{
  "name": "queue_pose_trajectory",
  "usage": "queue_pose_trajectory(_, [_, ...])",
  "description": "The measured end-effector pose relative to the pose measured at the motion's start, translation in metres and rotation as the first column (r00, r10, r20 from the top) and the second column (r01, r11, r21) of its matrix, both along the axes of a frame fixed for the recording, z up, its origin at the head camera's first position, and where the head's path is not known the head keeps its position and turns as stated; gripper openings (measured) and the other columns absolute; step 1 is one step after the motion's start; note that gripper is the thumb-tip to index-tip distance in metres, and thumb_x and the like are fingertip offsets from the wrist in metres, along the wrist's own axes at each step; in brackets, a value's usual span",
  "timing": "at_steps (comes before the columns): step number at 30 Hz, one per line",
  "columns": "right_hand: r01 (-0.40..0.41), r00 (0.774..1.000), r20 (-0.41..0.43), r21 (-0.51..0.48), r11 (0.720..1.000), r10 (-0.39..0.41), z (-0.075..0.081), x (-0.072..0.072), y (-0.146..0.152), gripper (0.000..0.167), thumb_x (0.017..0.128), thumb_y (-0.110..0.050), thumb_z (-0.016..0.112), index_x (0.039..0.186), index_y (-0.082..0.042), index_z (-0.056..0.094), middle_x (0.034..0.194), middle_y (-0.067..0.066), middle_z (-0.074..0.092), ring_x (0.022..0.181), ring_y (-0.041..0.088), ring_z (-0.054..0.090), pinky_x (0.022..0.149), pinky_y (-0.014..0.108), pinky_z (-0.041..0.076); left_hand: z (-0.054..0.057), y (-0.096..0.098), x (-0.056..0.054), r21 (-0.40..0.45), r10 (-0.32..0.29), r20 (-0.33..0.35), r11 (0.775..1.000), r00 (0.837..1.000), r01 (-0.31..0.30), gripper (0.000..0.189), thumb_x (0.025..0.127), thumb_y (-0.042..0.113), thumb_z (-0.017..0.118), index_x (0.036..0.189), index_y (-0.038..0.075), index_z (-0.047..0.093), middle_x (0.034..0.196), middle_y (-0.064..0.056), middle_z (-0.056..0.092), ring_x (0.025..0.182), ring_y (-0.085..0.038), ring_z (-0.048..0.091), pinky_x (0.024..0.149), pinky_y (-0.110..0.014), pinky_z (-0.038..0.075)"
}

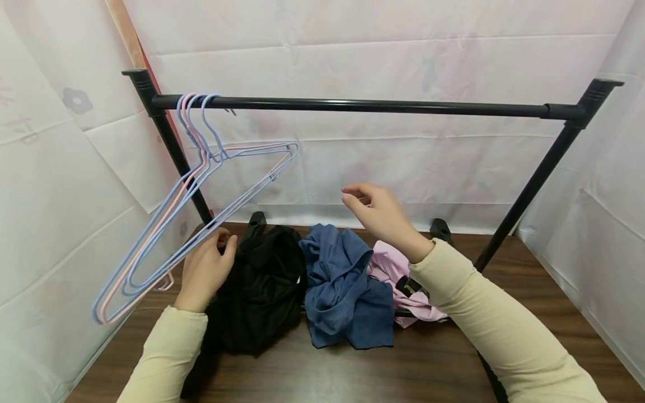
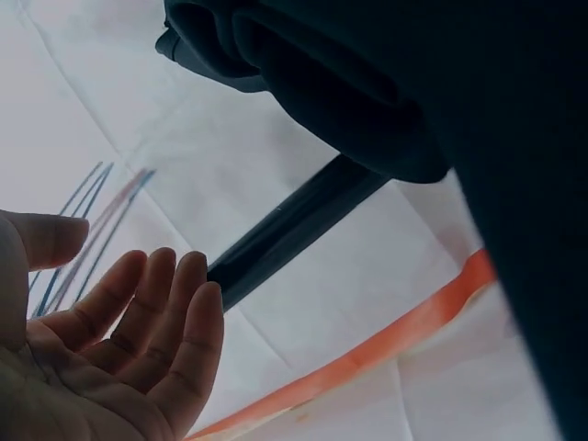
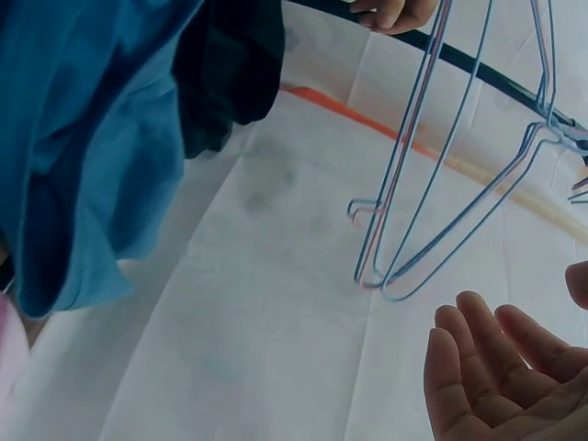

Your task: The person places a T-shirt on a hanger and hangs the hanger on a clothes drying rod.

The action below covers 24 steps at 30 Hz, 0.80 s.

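Several thin blue and pink clothes hangers hang bunched at the left end of a black rail. Behind their lower bars is my left hand, fingers loosely bent with nothing in them, beside a heap of black cloth. The left wrist view shows that hand's fingers spread near a black post. My right hand hovers in mid-air over a blue garment, holding nothing. In the right wrist view, that hand has its fingers extended below the hangers.
A pink garment with a dark patch lies at the right of the row. The rack's right post slants down to the brown wood-grain surface. White sheets enclose the back and sides. A wooden strip leans behind the left post.
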State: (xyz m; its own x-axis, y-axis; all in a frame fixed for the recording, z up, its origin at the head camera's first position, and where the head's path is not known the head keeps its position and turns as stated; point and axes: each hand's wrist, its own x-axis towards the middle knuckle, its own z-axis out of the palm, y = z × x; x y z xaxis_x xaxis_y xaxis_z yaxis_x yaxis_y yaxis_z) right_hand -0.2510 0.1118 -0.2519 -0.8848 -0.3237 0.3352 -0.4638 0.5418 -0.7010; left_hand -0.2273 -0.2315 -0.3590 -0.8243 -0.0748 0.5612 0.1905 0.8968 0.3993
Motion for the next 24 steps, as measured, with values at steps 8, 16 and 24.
queue_pose_trajectory(8, [-0.037, 0.999, -0.009, -0.037, 0.999, 0.037, 0.009, 0.002, -0.015, 0.036, 0.101, -0.032, 0.052, 0.131, -0.014, 0.062, 0.116, 0.004, 0.070, 0.104, 0.020, 0.063, 0.088, 0.041, 0.050, 0.000, -0.006, 0.002, 0.020, 0.033, 0.046, 0.999, 0.998, -0.034, 0.035, 0.103, 0.037, 0.045, 0.102, 0.006, 0.061, 0.080, -0.011, 0.063, 0.061, -0.021, 0.051, 0.057, -0.032, 0.037])
queue_pose_trajectory(16, [-0.090, 0.996, 0.001, -0.085, 0.992, 0.091, 0.016, 0.002, -0.031, 0.033, 0.101, -0.030, 0.051, 0.127, -0.014, 0.063, 0.111, 0.004, 0.071, 0.101, 0.018, 0.063, 0.088, 0.038, 0.050, -0.002, -0.018, 0.001, 0.082, 0.105, 0.028, 0.991, 0.994, -0.107, 0.035, 0.101, 0.037, 0.048, 0.090, 0.005, 0.052, 0.081, -0.014, 0.055, 0.066, -0.027, 0.050, 0.059, -0.035, 0.035])
queue_pose_trajectory(24, [-0.121, 0.991, 0.037, -0.122, 0.985, 0.127, 0.023, 0.004, -0.051, 0.030, 0.102, -0.033, 0.052, 0.123, -0.017, 0.065, 0.107, -0.001, 0.071, 0.098, 0.014, 0.064, 0.065, 0.032, 0.052, 0.004, -0.027, -0.004, 0.217, 0.105, 0.121, 0.967, 0.987, -0.130, 0.044, 0.100, 0.049, 0.048, 0.107, 0.006, 0.053, 0.088, -0.012, 0.053, 0.072, -0.028, 0.050, 0.063, -0.036, 0.035])
